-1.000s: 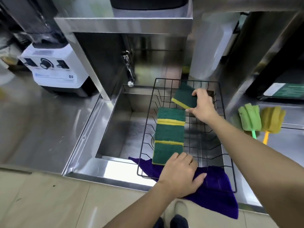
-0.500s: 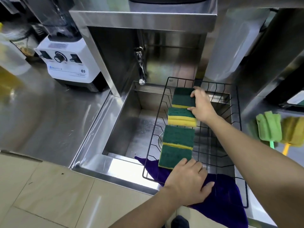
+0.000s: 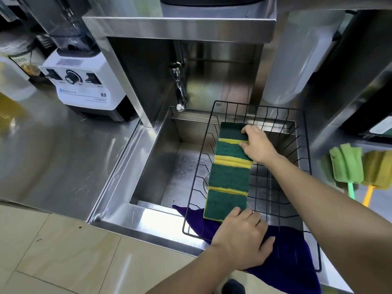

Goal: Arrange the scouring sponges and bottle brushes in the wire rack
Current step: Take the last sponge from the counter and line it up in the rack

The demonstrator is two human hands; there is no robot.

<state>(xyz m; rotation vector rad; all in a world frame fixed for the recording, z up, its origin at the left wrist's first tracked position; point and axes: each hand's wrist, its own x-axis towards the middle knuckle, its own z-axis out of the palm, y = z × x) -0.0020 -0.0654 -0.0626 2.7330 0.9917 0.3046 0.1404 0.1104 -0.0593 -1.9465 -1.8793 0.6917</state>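
A black wire rack [image 3: 254, 106] sits across the right side of the sink [image 3: 157, 166]. Several green-and-yellow scouring sponges lean in a row along its left side, from the nearest sponge [image 3: 224, 203] to the far sponge [image 3: 230, 130]. My right hand [image 3: 258, 145] pinches the right edge of the far sponge, with fingers also touching the one below it. My left hand [image 3: 241, 236] lies palm down over the rack's front rim, fingertips against the nearest sponge. A green bottle brush [image 3: 345, 164] and a yellow bottle brush [image 3: 377, 170] lie on the counter right of the rack.
A purple cloth [image 3: 290, 257] lies under the rack's front edge. The faucet [image 3: 180, 92] hangs over the sink's back left corner. A white blender base [image 3: 84, 85] stands on the steel counter at left. A tall white container [image 3: 297, 60] stands behind the rack.
My right hand has lowered the far sponge from the air into the rack, at the back end of the row. My left hand has stayed on the front rim.
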